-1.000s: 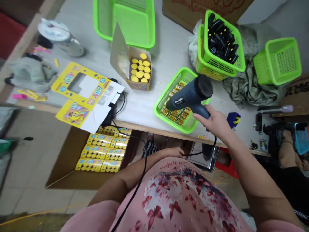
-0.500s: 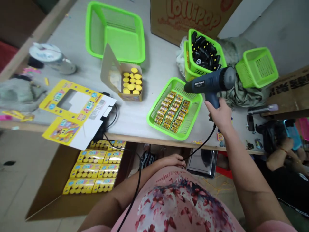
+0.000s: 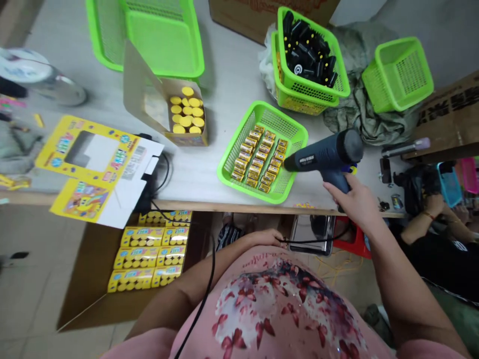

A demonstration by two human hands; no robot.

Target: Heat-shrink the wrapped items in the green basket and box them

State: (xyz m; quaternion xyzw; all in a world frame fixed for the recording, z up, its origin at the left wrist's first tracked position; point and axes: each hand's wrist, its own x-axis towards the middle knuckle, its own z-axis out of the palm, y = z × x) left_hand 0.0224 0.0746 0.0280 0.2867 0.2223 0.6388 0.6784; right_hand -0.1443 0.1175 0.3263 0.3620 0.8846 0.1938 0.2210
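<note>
My right hand (image 3: 354, 202) grips the handle of a dark blue heat gun (image 3: 325, 155). Its nozzle points left at the right edge of a green basket (image 3: 295, 135) filled with rows of small gold-wrapped packs (image 3: 258, 158). My left hand (image 3: 267, 237) rests below the table edge against my body, touching the gun's black cord (image 3: 310, 241); its fingers are curled, and whether they hold the cord is unclear.
An open box of yellow-capped tubes (image 3: 186, 115) stands mid-table, flat yellow cartons (image 3: 98, 167) at the left. Behind are green baskets, one holding black items (image 3: 309, 50). A floor carton of yellow packs (image 3: 151, 249) sits under the table. Another person (image 3: 434, 219) sits at the right.
The heat gun has come down and toward me, its nozzle now beside the basket's right edge. The view has shifted; my left hand has stayed put.
</note>
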